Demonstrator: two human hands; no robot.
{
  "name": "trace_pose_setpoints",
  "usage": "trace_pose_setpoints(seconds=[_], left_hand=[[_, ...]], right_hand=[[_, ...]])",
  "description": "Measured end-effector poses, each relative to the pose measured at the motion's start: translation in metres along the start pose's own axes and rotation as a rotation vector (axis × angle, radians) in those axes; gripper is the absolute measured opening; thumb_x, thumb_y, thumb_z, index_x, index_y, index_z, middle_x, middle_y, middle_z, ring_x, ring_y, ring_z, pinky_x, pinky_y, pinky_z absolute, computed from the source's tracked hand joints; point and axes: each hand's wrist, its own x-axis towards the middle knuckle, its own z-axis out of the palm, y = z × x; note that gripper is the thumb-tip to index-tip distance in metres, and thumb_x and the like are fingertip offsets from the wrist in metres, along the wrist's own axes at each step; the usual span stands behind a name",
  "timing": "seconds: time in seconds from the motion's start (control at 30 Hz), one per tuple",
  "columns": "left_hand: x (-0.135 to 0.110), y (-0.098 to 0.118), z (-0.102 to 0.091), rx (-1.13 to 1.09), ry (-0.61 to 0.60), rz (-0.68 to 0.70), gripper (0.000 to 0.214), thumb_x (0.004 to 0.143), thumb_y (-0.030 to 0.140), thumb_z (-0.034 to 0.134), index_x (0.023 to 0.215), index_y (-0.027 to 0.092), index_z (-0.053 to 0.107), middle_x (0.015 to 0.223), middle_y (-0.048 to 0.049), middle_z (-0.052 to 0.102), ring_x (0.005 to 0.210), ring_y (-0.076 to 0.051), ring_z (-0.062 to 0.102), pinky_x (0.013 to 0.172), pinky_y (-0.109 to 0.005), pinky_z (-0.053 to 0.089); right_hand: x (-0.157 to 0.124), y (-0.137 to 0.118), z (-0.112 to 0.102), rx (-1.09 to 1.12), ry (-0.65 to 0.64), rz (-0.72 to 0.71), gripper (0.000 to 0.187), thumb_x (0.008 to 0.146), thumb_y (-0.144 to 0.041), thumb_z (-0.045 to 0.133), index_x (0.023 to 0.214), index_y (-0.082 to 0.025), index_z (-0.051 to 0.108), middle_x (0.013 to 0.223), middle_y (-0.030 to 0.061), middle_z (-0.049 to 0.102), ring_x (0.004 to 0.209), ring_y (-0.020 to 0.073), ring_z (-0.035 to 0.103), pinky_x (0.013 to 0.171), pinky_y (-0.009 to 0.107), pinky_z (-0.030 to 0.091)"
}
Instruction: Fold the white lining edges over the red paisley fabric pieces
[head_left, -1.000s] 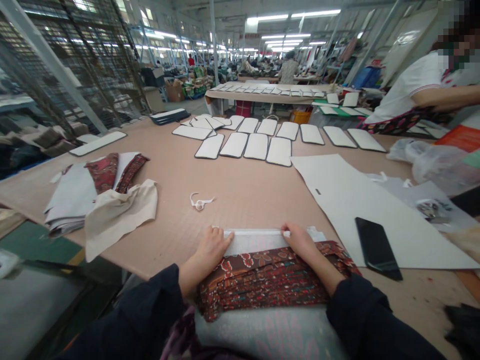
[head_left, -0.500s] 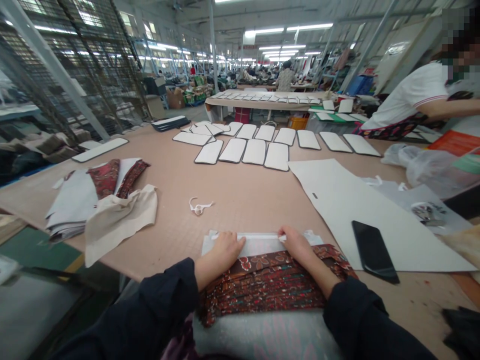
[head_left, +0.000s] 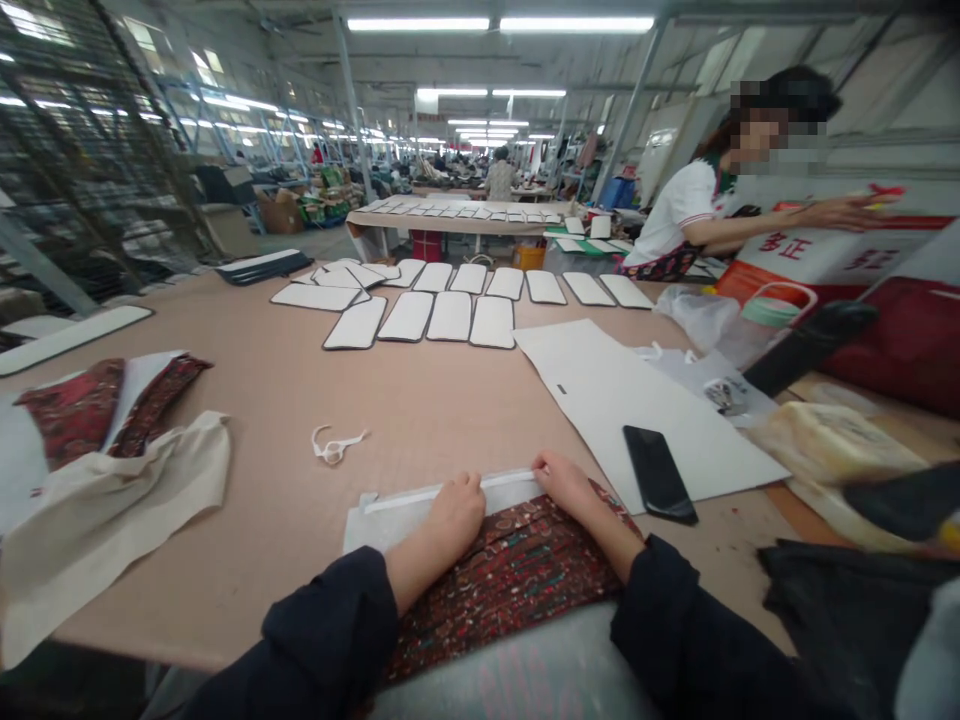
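Dark red patterned, gathered fabric (head_left: 502, 575) lies in front of me on a whitish translucent sheet (head_left: 525, 670) with pink marks. Along the sheet's far edge runs a narrow white strip (head_left: 420, 496). My left hand (head_left: 454, 512) rests where strip and fabric meet, its fingers curled together on the strip and their tips partly hidden. At the strip's right end, my right hand (head_left: 562, 482) is closed in a pinch on it. A twisted piece of white cord (head_left: 337, 446) lies on the table beyond my left hand.
White dark-edged panels (head_left: 450, 316) lie in rows across the brown table (head_left: 420, 400). A phone (head_left: 660, 474) rests on a large white sheet (head_left: 592, 390) at right. Cream cloth (head_left: 150, 490) and red patterned pieces (head_left: 79, 405) lie left. A co-worker (head_left: 690, 200) stands at far right.
The view has swung right. My left hand has slid along the strip toward my right hand, and the sheet and fabric now lie at a slant. The co-worker's arms now show.
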Motion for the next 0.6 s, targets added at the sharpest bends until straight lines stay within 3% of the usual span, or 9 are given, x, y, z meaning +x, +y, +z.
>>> trace_pose_setpoints(seconds=[0.23,0.37,0.6], left_hand=[[0.005,0.0,-0.004,0.035,-0.009,0.023,0.029,0.085,0.008,0.034,0.102,0.008,0.058,0.1,-0.0132,0.056,0.091,-0.023,0.052,0.074,-0.033,0.046],[0.009,0.001,0.0,0.047,0.033,0.04,0.04,0.086,0.009,0.035,0.125,0.012,0.043,0.104,-0.013,0.056,0.093,-0.024,0.052,0.073,-0.034,0.047],[0.011,0.002,0.007,0.064,0.069,0.042,0.037,0.086,0.012,0.038,0.122,0.017,0.047,0.104,-0.012,0.056,0.094,-0.025,0.052,0.072,-0.036,0.047]], right_hand=[[0.006,0.044,-0.015,0.056,0.065,0.123,0.012,0.077,-0.013,0.05,0.083,-0.017,0.06,0.081,0.0026,0.063,0.076,0.0138,0.056,0.069,0.022,0.037],[0.009,0.047,-0.013,0.097,0.089,0.144,0.013,0.076,-0.014,0.051,0.086,-0.017,0.059,0.079,0.0021,0.063,0.074,0.0138,0.056,0.068,0.023,0.038],[0.012,0.041,-0.014,0.016,0.052,0.142,0.013,0.077,-0.013,0.052,0.088,-0.017,0.058,0.082,0.0025,0.063,0.077,0.0134,0.055,0.068,0.021,0.035]])
